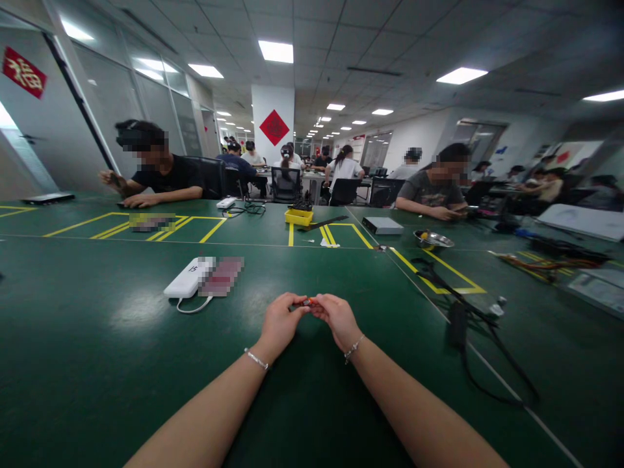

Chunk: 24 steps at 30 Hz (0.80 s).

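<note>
Green table [97, 364]; left hand [280, 322], right hand [338, 318] pinch red part [309, 301]; yellow bin [298, 216], contents unclear.

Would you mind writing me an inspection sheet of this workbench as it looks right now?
Surface: green table with yellow marking lines; glare from the ceiling lights.
Job's things: small red part, held just above the table.
Clutter: white power bank, yellow tray, grey box, metal bowl.
Grip: left hand and right hand both pinch the small red part at the fingertips; a bracelet on each wrist.
Cables: white cable looped by the power bank; black adapter with leads trailing on the right.
Surroundings: one co-worker seated across on the left, another person on the right, more desks behind.
</note>
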Available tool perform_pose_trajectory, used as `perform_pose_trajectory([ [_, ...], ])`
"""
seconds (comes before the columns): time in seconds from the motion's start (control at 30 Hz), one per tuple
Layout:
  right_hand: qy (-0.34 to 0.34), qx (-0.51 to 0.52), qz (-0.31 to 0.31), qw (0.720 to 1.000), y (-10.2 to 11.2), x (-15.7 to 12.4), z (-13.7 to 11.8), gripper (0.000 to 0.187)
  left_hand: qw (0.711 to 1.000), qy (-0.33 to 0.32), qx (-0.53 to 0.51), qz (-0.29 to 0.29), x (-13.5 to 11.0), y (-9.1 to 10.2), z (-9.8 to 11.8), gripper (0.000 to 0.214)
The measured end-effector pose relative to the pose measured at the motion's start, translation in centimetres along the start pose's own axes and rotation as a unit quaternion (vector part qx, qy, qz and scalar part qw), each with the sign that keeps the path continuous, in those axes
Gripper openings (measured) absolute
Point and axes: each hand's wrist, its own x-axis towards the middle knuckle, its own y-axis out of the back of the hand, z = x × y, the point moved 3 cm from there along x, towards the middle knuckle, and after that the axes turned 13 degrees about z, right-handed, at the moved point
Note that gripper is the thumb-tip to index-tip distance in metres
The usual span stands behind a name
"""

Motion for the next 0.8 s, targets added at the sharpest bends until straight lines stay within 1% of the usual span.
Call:
perform_pose_trajectory([
  [0.1, 0.003, -0.013, -0.017, 1.000, -0.4, -0.4, 0.0, 0.024, 1.000, -0.015, 0.021, 0.001, 0.1, 0.1, 0.0, 0.013],
  [0.17, 0.022, -0.023, -0.022, 0.999, -0.7, -0.7, 0.1, 0.022, 0.999, -0.026, 0.037, 0.003, 0.1, 0.1, 0.1, 0.013],
  [0.27, 0.060, -0.050, -0.010, 0.997, -0.8, -0.5, -0.1, 0.023, 0.997, -0.046, 0.058, -0.012, -0.1, -0.1, 0.4, 0.016],
  [0.33, 0.081, -0.087, 0.009, 0.993, 0.0, 0.4, -0.5, 0.021, 0.995, -0.058, 0.070, -0.028, -0.2, -0.2, 0.6, 0.025],
  [0.4, 0.113, -0.156, 0.050, 0.980, 2.0, 1.8, -1.5, 0.019, 0.994, -0.061, 0.084, -0.036, -0.3, -0.3, 0.5, 0.032],
  [0.43, 0.134, -0.205, 0.082, 0.966, 3.5, 2.5, -2.1, 0.017, 0.993, -0.060, 0.092, -0.042, -0.4, -0.3, 0.4, 0.032],
  [0.47, 0.156, -0.264, 0.120, 0.944, 5.3, 3.3, -2.8, 0.016, 0.992, -0.058, 0.099, -0.049, -0.4, -0.3, 0.2, 0.031],
  [0.53, 0.172, -0.396, 0.197, 0.880, 9.2, 4.5, -4.1, 0.013, 0.990, -0.055, 0.114, -0.066, -0.5, -0.4, -0.1, 0.028],
  [0.57, 0.175, -0.444, 0.237, 0.846, 11.3, 5.0, -4.7, 0.013, 0.989, -0.052, 0.120, -0.072, -0.5, -0.4, -0.2, 0.027],
  [0.6, 0.168, -0.479, 0.264, 0.820, 13.2, 5.4, -5.1, 0.014, 0.988, -0.051, 0.126, -0.077, -0.6, -0.4, -0.4, 0.027],
  [0.63, 0.157, -0.502, 0.286, 0.801, 14.9, 5.6, -5.3, 0.015, 0.987, -0.050, 0.131, -0.080, -0.6, -0.4, -0.5, 0.026],
  [0.7, 0.125, -0.532, 0.310, 0.778, 17.7, 6.1, -5.3, 0.018, 0.985, -0.047, 0.140, -0.087, -0.6, -0.5, -0.7, 0.025],
  [0.73, 0.109, -0.542, 0.315, 0.771, 18.6, 6.2, -5.2, 0.018, 0.984, -0.046, 0.144, -0.091, -0.6, -0.5, -0.8, 0.024],
  [0.8, 0.084, -0.561, 0.320, 0.759, 19.9, 6.5, -4.8, 0.020, 0.983, -0.041, 0.153, -0.098, -0.7, -0.6, -1.0, 0.023],
])
